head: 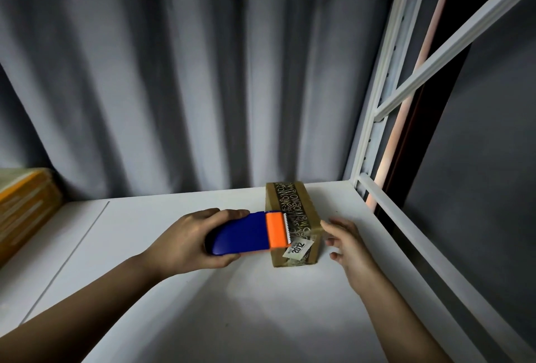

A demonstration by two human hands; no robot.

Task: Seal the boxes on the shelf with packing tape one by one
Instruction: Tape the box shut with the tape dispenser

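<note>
Right of the frame's centre, the small cardboard box (293, 225) lay on the white shelf (179, 290), its long axis running away toward the grey curtain (174, 72). The left hand (185, 242) gripped the blue-and-orange tape dispenser (249, 233), its toothed edge at the box's near left top. The right hand (348, 242), fingers relaxed and empty, hovered just beside the box's right side, probably the nearer to steady it.

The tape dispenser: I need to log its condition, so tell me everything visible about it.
The tape dispenser has a glossy blue plastic body and an orange head with a serrated metal blade at its tip. It lies roughly level, pointing right, blade end meeting the near top edge of the small cardboard box on the white shelf. The left hand grips its body from behind. The tape roll itself is hidden.
</note>
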